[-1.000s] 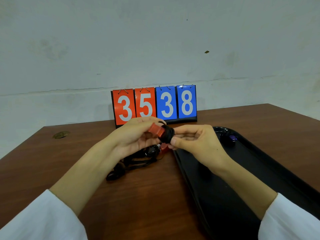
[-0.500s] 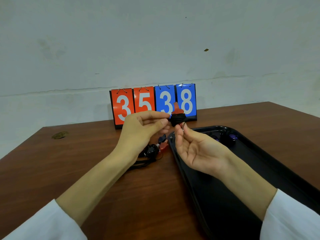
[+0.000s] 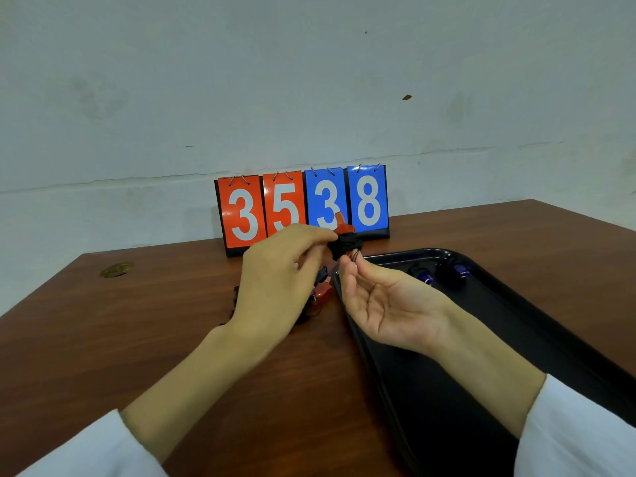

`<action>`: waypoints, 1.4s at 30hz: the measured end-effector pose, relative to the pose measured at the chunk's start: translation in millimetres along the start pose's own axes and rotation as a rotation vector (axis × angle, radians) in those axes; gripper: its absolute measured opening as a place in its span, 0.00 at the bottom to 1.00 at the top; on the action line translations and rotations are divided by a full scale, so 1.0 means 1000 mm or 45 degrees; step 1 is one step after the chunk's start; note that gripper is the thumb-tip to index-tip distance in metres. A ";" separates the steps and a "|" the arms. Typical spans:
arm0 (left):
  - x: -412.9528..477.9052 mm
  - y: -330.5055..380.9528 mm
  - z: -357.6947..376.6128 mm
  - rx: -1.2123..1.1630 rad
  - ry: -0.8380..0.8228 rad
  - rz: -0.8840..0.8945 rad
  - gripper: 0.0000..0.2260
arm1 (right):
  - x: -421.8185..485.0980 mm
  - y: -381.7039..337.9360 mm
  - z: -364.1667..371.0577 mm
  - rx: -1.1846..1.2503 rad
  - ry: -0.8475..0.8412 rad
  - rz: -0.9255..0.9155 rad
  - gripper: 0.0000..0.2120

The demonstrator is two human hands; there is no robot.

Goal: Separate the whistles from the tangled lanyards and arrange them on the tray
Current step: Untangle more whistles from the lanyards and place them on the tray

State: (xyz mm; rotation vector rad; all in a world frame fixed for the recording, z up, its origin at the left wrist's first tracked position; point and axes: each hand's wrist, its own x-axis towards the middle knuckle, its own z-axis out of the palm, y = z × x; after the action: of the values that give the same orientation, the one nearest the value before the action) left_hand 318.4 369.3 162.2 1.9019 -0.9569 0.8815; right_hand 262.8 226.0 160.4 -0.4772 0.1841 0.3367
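Aloft, red whistle above left grip (lanyard bunched)

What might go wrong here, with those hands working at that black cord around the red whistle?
1. The black lanyard is wadded tightly round the red whistle; a tug by the right hand, which pinches its lower end, may tighten the knot.
2. Only fingertips of the left hand hold it in the air, so it may slip and drop onto the table.

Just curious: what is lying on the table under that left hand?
A red whistle and a dark blue piece peek out beside the left hand, with black lanyard cord. The hand covers whatever else lies there.
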 end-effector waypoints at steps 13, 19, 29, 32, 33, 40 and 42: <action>-0.010 0.003 0.008 -0.286 -0.137 -0.362 0.11 | 0.004 0.003 -0.004 -0.059 0.129 -0.051 0.07; -0.010 -0.002 0.008 -0.387 -0.046 -0.444 0.10 | 0.004 0.004 -0.004 -0.057 0.120 -0.068 0.08; -0.006 -0.001 0.006 -0.519 0.038 -0.434 0.10 | 0.004 0.005 -0.002 0.055 0.017 -0.036 0.10; -0.006 -0.002 0.006 -0.457 0.044 -0.374 0.10 | 0.004 0.005 -0.002 0.050 0.003 -0.020 0.10; -0.007 -0.002 0.006 -0.415 0.038 -0.338 0.10 | 0.004 0.004 -0.002 0.049 0.002 -0.018 0.09; -0.010 -0.008 0.006 -0.210 0.035 -0.096 0.07 | 0.004 0.004 -0.002 0.046 -0.002 -0.010 0.08; -0.008 -0.013 0.004 -0.127 0.018 -0.016 0.07 | 0.003 0.004 -0.002 0.055 -0.005 -0.004 0.08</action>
State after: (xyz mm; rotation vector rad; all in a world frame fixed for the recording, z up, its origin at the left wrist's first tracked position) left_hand 326.3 373.3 149.5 1.8129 -0.9614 0.8236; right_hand 264.2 229.1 156.8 -0.4339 0.1863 0.3300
